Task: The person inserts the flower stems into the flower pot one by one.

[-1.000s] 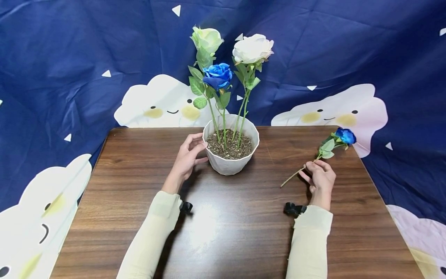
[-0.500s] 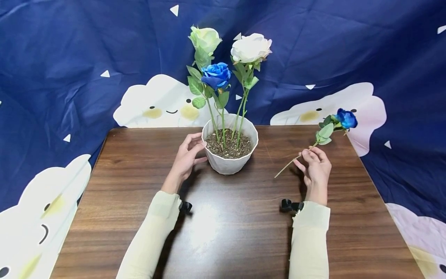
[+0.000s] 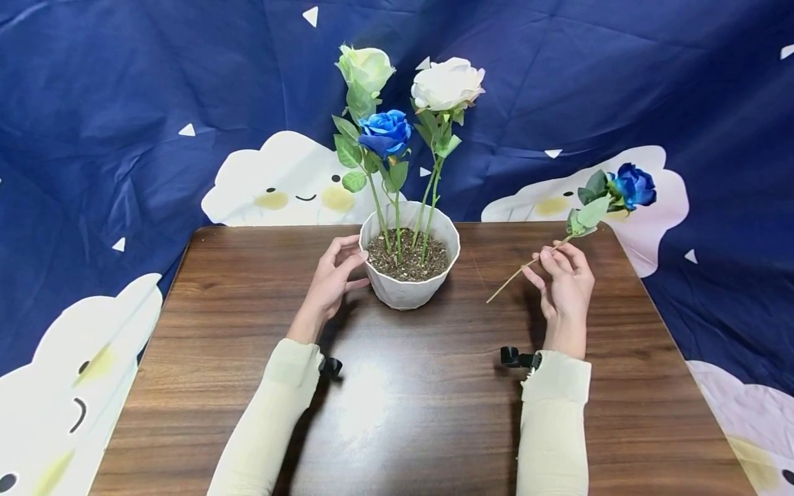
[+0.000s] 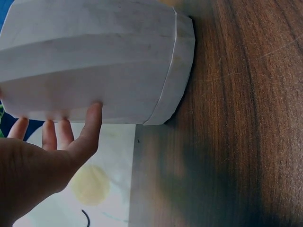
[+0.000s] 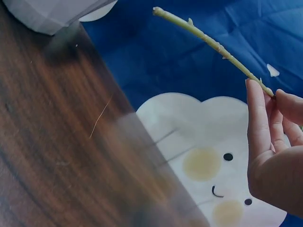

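A white faceted pot (image 3: 406,295) filled with soil stands on the table. My left hand (image 3: 331,281) rests its fingertips against the pot's left side, as the left wrist view also shows on the pot wall (image 4: 85,80). My right hand (image 3: 567,286) pinches the stem of a blue rose (image 3: 633,186) between thumb and fingers, to the right of the pot. The rose is tilted, bloom up to the right. In the right wrist view its bare stem end (image 5: 208,40) points away from the fingers, and the bloom is out of view.
In the pot stand a pale green rose (image 3: 366,69), another blue rose in bloom (image 3: 386,134) and a white rose (image 3: 448,86). The brown wooden table (image 3: 428,413) ends just behind the pot. A dark blue cloth (image 3: 155,83) with clouds hangs beyond it.
My right hand has lifted the blue rose up and away from me, off toward the table's back edge. The left hand has stayed at the pot.
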Motion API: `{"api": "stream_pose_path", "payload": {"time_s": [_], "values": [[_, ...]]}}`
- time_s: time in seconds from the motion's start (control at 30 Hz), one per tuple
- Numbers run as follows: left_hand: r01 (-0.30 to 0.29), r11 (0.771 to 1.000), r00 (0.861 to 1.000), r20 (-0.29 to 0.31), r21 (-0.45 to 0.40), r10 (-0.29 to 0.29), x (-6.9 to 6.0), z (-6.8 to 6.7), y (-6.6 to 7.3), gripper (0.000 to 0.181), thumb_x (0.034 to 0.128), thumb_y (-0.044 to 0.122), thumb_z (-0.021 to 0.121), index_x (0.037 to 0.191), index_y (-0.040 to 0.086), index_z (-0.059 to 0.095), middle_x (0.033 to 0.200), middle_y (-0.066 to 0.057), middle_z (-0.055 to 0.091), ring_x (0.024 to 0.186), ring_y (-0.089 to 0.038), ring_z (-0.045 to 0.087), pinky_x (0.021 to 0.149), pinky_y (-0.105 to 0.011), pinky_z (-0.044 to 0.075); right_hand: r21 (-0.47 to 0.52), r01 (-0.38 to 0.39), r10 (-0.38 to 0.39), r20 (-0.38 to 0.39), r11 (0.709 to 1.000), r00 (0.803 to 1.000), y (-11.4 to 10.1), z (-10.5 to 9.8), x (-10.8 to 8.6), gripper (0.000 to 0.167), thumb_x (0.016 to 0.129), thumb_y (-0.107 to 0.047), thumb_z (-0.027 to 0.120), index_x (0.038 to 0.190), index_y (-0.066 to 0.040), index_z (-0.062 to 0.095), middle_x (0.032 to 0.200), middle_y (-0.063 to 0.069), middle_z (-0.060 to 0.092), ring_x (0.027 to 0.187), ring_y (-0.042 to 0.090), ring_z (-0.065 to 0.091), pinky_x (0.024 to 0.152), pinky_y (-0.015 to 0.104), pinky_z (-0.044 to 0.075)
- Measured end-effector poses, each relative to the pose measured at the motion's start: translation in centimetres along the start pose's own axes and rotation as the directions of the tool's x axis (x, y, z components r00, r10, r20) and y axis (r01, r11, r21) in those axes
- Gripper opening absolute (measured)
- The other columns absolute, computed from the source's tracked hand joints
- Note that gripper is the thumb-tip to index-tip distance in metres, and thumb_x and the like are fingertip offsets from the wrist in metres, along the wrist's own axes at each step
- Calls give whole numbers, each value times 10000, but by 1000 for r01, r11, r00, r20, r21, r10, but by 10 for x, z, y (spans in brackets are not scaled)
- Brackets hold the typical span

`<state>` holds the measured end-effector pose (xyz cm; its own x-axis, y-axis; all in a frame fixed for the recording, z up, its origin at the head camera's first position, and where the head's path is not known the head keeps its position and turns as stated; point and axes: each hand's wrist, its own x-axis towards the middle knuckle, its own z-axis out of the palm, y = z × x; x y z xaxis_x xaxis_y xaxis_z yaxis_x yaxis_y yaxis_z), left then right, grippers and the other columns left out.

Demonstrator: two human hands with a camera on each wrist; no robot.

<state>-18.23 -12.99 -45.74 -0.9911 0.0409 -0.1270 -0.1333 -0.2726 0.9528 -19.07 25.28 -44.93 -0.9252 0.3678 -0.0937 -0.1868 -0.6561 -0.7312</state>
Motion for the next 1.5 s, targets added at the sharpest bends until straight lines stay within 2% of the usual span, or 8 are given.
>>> {"api": "stream_pose_path", "payload": {"time_s": [0.3,0.53,0.77,0.93,1.03,1.17,1.33,1.5], "values": [[-7,1000,1000,1,2,7,-1,-1,2,467,975,98,634,1417,53,492,1243,-105,509,1146,-245,544,921,-585,568,-5,43,-42,79,999,996,-3,28,-3,252,890,180,636,1108,82,557,834,145,675,746,260,694,552,403,633],[-6,1000,1000,-1,10,6,-2,-3,6,459,981,101,627,1417,58,492,1249,-102,505,1149,-244,544,934,-600,556,-27,95,-89,164,995,982,-4,59,-5,206,889,159,657,1055,73,571,790,126,661,737,260,691,545,400,633],[-4,1000,1000,10,7,4,-1,-3,5,454,986,97,623,1419,63,490,1284,-133,500,1160,-254,547,943,-587,556,-50,159,-141,255,986,957,-8,89,-8,161,923,122,640,1074,105,588,826,166,676,719,248,689,540,395,631],[6,1000,1000,16,5,-6,-2,-2,1,456,984,90,625,1420,64,491,1308,-156,501,1155,-256,553,934,-576,565,-68,178,-152,287,982,946,-7,104,-12,91,953,112,600,1034,70,608,830,166,671,703,242,696,522,371,629],[0,1000,1000,25,1,0,0,-2,0,464,982,100,630,1423,68,491,1323,-171,499,1165,-263,551,932,-576,566,-88,202,-165,314,975,935,-6,113,-14,104,962,113,584,1015,34,624,839,150,679,704,225,697,512,346,625],[-9,1000,1000,25,4,9,0,-2,0,465,982,107,629,1424,62,490,1332,-183,496,1170,-265,547,933,-582,563,-112,214,-162,356,970,920,-3,125,-17,129,969,120,562,1024,21,624,847,138,689,708,213,699,506,325,622],[-8,1000,1000,21,3,8,0,-1,1,463,981,98,628,1423,68,493,1330,-179,502,1164,-262,548,928,-590,563,-151,233,-161,379,961,911,1,135,-20,95,977,96,567,1037,38,613,854,140,686,720,221,710,529,354,631],[-8,1000,1000,17,-4,8,0,0,1,463,979,89,625,1422,64,491,1331,-183,504,1175,-278,546,930,-585,564,-240,263,-141,429,934,892,8,143,-22,67,983,62,583,1045,54,610,867,136,678,735,218,712,568,378,641]]}}
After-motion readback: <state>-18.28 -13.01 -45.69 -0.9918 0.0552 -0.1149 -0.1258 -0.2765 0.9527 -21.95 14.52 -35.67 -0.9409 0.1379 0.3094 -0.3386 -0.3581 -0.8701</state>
